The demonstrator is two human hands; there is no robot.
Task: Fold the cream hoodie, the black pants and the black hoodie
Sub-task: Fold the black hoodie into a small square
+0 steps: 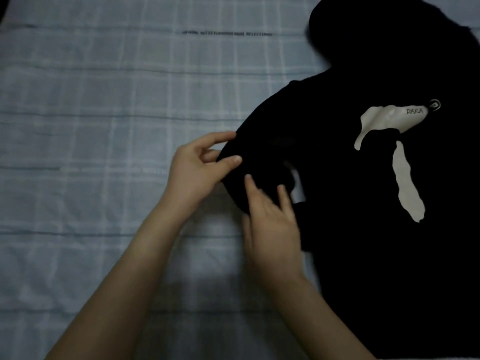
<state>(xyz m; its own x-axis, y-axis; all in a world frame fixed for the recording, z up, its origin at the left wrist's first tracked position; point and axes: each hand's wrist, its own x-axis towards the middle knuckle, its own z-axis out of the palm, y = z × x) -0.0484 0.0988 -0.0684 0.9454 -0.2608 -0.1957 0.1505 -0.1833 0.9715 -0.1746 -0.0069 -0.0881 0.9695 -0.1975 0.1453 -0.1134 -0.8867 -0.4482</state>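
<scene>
Though most of the frame's left half is bare bedding, the work sits right of centre. Bed sheet (91,126): pale blue with a white check, lightly creased, a line of small dark lettering (226,33) printed across it near the top. A dark sliver in the upper left corner; cannot tell what it is.

Left hand (197,170), centre of frame: thumb and fingers closed in a pinch on the outer bend of the sleeve (259,157), at the garment's left edge.

Right hand (272,224), just below and right of it: fingers straight and spread, lying flat on the same sleeve, holding nothing. Motion-blurred, so how firmly it presses can't be read.

Black hoodie (363,255): fills the right side of the frame, laid front up on the bed, hood (363,35) toward the upper right. White patches (405,183) on the chest, one lettered "PAKA". Lower hem runs out of frame.

Progress, as a judgement: body spread out and unfolded, sleeve looks bent in toward the chest, so this is an early fold on this piece. Other sleeve, body folds and hood left. Cream hoodie and black pants not in view; their state unknown.

Room: dim, light uneven, nothing visible beyond the bed.
</scene>
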